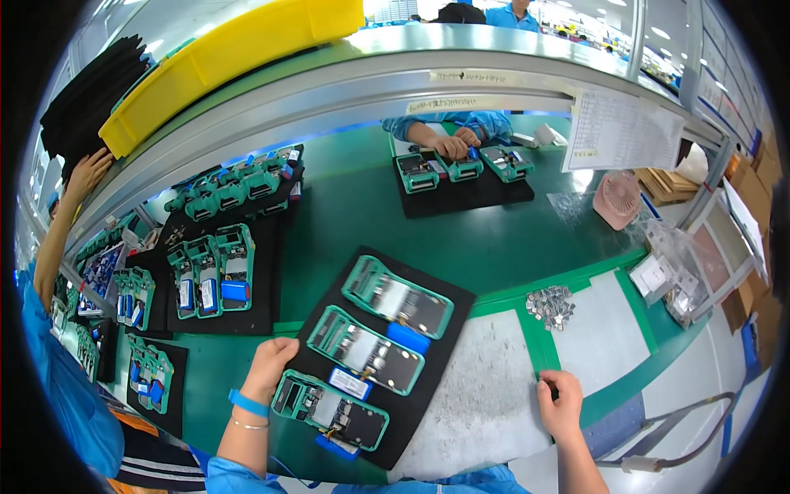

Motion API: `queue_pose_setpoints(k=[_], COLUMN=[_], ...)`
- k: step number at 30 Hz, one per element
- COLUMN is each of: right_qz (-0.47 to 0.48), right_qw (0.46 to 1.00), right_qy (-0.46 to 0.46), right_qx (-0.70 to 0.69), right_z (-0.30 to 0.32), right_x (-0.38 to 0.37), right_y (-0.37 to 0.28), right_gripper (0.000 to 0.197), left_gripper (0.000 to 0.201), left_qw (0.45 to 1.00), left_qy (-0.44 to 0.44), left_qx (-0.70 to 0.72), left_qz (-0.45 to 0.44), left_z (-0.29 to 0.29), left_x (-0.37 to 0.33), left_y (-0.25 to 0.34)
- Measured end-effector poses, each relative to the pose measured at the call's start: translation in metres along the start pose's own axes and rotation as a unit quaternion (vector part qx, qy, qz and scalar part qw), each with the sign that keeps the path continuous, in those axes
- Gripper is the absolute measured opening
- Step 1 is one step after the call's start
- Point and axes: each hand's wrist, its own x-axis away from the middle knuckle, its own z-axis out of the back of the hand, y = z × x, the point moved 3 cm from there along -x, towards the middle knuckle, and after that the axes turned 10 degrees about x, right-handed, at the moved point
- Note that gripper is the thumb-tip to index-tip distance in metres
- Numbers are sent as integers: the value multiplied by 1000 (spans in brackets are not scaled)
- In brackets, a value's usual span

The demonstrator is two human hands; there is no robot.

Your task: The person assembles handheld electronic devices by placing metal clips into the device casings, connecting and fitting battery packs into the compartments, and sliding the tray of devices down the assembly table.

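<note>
My left hand (274, 364) is closed on the left edge of a black mat (448, 309), which lies turned at an angle. On that mat are three green device housings: a far one (362, 288), a middle one (333, 337) and a near one (292, 395). Each has exposed circuitry and a blue battery pack, such as this labelled battery (350, 384), lying beside it. My right hand (563, 403) rests with curled fingers on the right part of the work surface, at the edge of a green tape strip. Whatever its fingers may hold is hidden.
Small metal parts (550, 307) lie heaped beside a white sheet (605, 329). More housings (210, 272) stand on mats at left. Across the bench a person's hands (451, 146) work on housings. A pink fan (617, 200) stands at right; a yellow bin (239, 62) sits on the overhead shelf.
</note>
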Motion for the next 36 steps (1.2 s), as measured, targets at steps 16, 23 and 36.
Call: queue_pose_setpoints(k=[16,23,36], right_qz=[-13,-49,-43], right_qw=[1000,997,996], right_qy=[6,-5,-80], right_qx=[-15,-53,13], right_z=[-2,-11,8], right_x=[2,8,3], right_y=[0,14,6], right_gripper=[7,6,30], left_gripper=[6,36,50], left_qw=[903,848,885], left_qy=[-40,-340,332], left_qx=[411,316,309], left_qz=[118,256,-104], left_z=[-224,-297,82], left_x=[25,-41,101], left_y=[-26,-9,-8])
